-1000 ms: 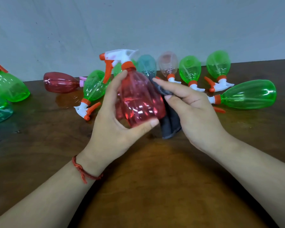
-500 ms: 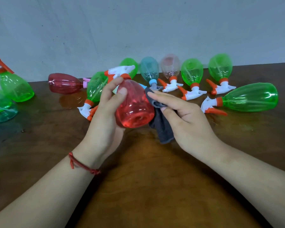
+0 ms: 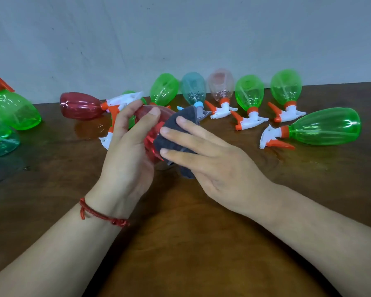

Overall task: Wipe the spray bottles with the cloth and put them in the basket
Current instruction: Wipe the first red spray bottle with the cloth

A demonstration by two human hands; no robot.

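My left hand (image 3: 129, 151) grips a red translucent spray bottle (image 3: 151, 142) tipped on its side above the table, its white and orange trigger head (image 3: 120, 101) pointing away to the left. My right hand (image 3: 214, 159) presses a dark grey cloth (image 3: 180, 125) against the bottle's base and right side with nearly straight fingers. Most of the bottle is hidden by my hands and the cloth. No basket is in view.
Several spray bottles lie along the wall on the brown wooden table (image 3: 180, 243): a dark red one (image 3: 79, 106), green ones (image 3: 164, 88) (image 3: 248, 92) (image 3: 286, 86) (image 3: 326, 126), a blue one (image 3: 194, 87), a pale pink one (image 3: 221, 84). More green bottles (image 3: 16, 110) stand at the far left.
The red bottle has tipped from upright onto its side, base toward me. My right hand has carried the cloth from beside the bottle over its base.
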